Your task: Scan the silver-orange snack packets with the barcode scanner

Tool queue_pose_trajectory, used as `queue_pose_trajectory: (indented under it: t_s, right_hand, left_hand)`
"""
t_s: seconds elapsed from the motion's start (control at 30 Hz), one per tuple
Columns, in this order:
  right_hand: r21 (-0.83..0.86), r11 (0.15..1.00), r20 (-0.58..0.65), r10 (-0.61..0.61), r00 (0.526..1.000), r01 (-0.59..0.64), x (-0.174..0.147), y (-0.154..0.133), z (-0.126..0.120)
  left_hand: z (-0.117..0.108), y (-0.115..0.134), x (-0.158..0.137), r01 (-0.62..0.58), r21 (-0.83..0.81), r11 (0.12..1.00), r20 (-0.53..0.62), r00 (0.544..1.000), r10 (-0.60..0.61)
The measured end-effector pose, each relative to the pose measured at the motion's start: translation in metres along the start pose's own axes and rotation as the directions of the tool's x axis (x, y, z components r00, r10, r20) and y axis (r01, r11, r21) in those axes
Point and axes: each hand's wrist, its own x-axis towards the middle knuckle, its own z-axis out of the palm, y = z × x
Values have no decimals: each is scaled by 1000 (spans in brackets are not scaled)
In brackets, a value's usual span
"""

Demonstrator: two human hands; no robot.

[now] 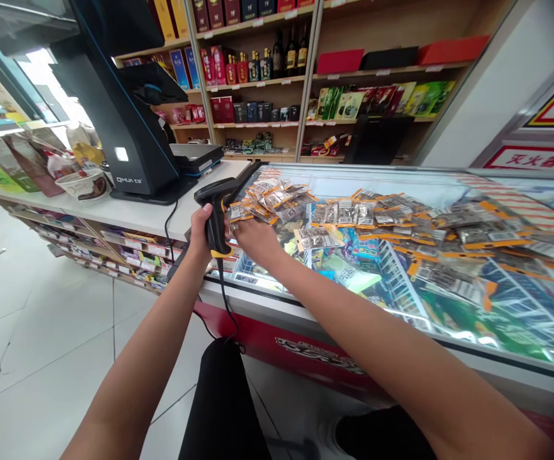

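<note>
- From my remote seat, the head view looks down on a shop checkout, with both bare forearms reaching forward.
- Left hand (200, 233): wrapped round the grip of a black-and-yellow barcode scanner (216, 227), held upright, its head above the freezer's near-left corner.
- Right hand (258, 243): just beside the scanner, fingers narrow and curled at the left heap of packets; the scanner partly hides them, so I cannot tell whether a packet is pinched.
- Small snack packets (279, 195), clear with orange edges: heaped past the right hand, on the glass top of a chest freezer (277, 305).
- One loose packet (317, 238) lies flat, right of that hand; more packets spread in a long, overlapping band toward the right.
- Through the glass I make out wire baskets (404, 281) and colourful wrapped goods (353, 275).
- Scanner cable (222, 291) hangs from the grip down the freezer's red front.
- Left: white counter (154, 220) carrying a dark checkout terminal (135, 144) marked QIHUA, with a paper bowl (85, 185) near its base.
- Behind: wooden shelves (262, 84) of dark bottles (291, 54) and boxed goods.
</note>
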Motion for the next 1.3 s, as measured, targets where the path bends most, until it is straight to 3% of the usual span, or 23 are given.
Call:
queue_pose_trajectory:
  t_s: [0.1, 0.17, 0.23, 0.27, 0.37, 0.43, 0.5, 0.63, 0.73, 0.9, 1.3]
  right_hand:
    - [203, 967, -108, 181, 978, -157, -9, 34, -10]
    - [465, 864, -185, 309, 933, -194, -15, 67, -17]
    - [710, 692, -225, 396, 890, -129, -21, 103, -24]
    - [802, 592, -208, 399, 893, -77, -25, 120, -27]
    - [983, 184, -67, 462, 884, -22, -41, 163, -35]
    - [1000, -23, 30, 508, 861, -22, -55, 182, -38]
    - [993, -116, 89, 522, 848, -33, -68, 194, -40]
    - [984, -175, 126, 561, 818, -31, -80, 206, -40]
    - [977, -215, 123, 609, 784, 13, -79, 209, -42]
    - [975, -223, 124, 630, 767, 26, -76, 206, -48]
    - [980, -198, 114, 633, 766, 17, -76, 206, -48]
  left_hand:
    - [-1, 0, 0, 8, -12, 1000, 23, 1000, -8]
    - [2, 1, -1, 20, 2, 1000, 57, 998, -20]
    - [8, 1, -2, 31, 48, 998, 115, 993, -37]
    - [13, 1, -1, 39, 81, 996, 150, 987, -51]
    - [35, 0, 9, 62, 193, 979, 284, 952, -116]
    - [51, -2, 23, 73, 251, 965, 417, 892, -176]
    - [68, -7, 37, 81, 297, 951, 542, 806, -238]
    - [88, -22, 49, 126, 348, 929, 672, 657, -341]
    - [91, -33, 38, 186, 337, 923, 710, 593, -379]
    - [89, -39, 21, 189, 315, 930, 720, 591, -364]
    - [94, -32, 14, 242, 249, 938, 750, 564, -345]
